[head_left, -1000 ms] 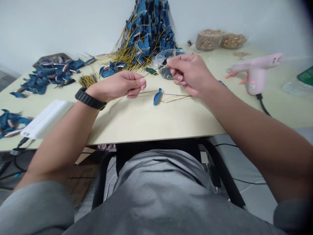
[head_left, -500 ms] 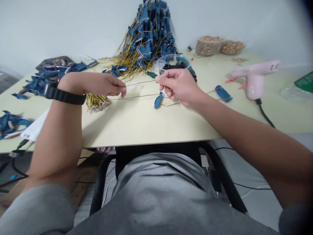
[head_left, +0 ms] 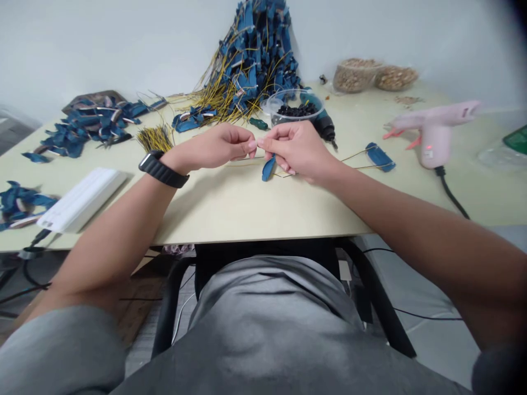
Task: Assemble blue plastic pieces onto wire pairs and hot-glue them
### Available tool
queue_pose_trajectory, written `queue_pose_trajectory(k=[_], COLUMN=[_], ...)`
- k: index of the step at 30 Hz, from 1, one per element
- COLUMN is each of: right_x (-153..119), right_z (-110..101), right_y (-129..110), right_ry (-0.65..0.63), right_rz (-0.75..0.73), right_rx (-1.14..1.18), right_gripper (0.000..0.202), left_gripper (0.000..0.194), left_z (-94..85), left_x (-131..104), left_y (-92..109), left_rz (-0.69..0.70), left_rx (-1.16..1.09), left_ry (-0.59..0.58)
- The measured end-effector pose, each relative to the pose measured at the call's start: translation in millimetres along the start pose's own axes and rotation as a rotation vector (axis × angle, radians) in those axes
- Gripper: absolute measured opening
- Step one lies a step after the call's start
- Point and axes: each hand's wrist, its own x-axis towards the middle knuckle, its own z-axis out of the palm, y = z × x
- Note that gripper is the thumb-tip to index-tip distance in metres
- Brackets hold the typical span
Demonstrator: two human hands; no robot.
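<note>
My left hand [head_left: 224,147], with a black watch at its wrist, pinches at the fingertips right against those of my right hand [head_left: 294,148]. What lies between the fingertips is too small to make out. Thin dark wires run by both hands. Below my right hand's fingers hangs or lies a small blue piece [head_left: 268,168]. Further right, a flat blue piece [head_left: 380,157] on the table has thin wires leading toward my right hand.
A pink glue gun [head_left: 432,129] stands at the right. Behind the hands are a tub of black parts [head_left: 296,111], a dark drill-like tool [head_left: 325,129] and a tall blue pile with yellow wires [head_left: 259,55]. A white box [head_left: 82,200] and blue scraps [head_left: 69,134] are left.
My left hand has moved right, from holding a wire stretched out between the hands to meeting my right hand's fingertips. My right hand has barely moved.
</note>
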Motion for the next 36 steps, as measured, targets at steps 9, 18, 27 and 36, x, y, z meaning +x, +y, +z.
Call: queue_pose_trajectory(k=[9,18,27,36], right_x=[-0.3,-5.6,-2.1,-6.8], right_z=[-21.3,-28.6,-40.4,-40.3], right_y=[0.8,-3.5,-0.8,-22.8], right_ry=[-0.025,-0.085,-0.098,-0.111], right_rz=[-0.138,-0.189,-0.231,-0.196], right_rx=[-0.235,-0.576,-0.635,-0.671], right_gripper=[0.033,0.030,0.026,0.014], left_gripper=[0.038,0.047,0.043,0.108], left_z=[8.1,12.8,-0.8,-2.6], left_x=[-0.7,2.3,0.4,14.2], left_y=[-6.6,-8.5,-13.5,-41.4], left_rz=[0.040,0.042,0.038,0.302], left_rx=[-0.039,-0.065,-0.022,0.156], left_ry=[0.002,-0.053,-0.116,-0.001])
